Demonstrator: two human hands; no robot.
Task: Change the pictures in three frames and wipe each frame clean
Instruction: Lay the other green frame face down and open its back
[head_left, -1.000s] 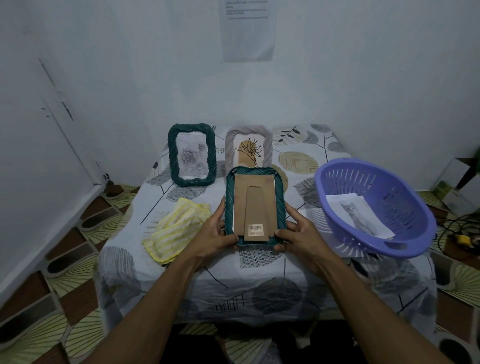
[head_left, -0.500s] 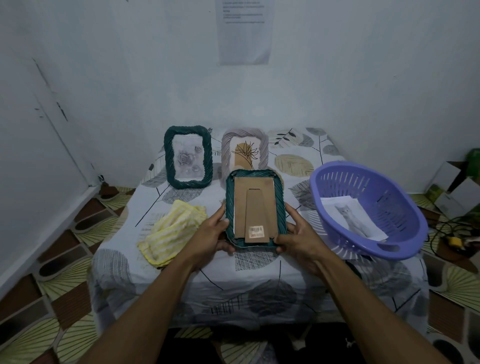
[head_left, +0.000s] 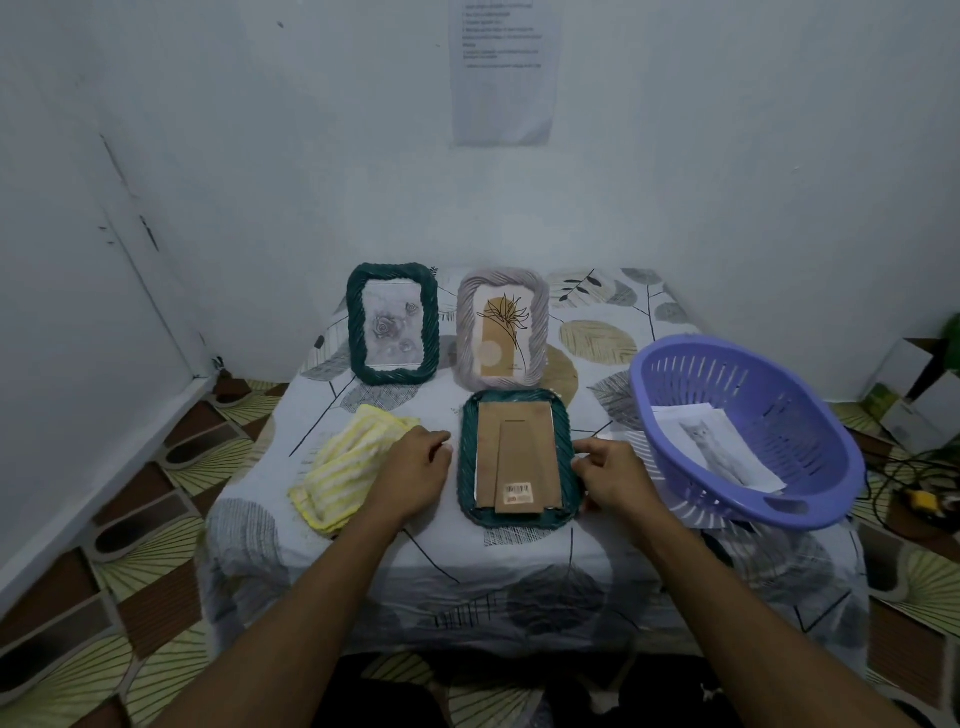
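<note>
Face-down frame: dark green frame (head_left: 519, 447) lies flat on the worktop (head_left: 519, 571), its brown card back and folded stand facing up, a barcode sticker (head_left: 518, 489) near its close end
Left hand: left hand (head_left: 415, 470) sits just left of the face-down frame, fingers loosely curled, released and holding nothing, partly over the yellow cloth (head_left: 345, 467)
Right hand: right hand (head_left: 613, 480) is at the frame's right rim, fingers curled on it, grasping the edge
Behind the frame: a rose-picture frame (head_left: 392, 323) to the left and a grey frame (head_left: 503, 328) directly behind it, both upright
Right of the frame: purple basket (head_left: 810, 410) holding a cat picture (head_left: 717, 452)
</note>
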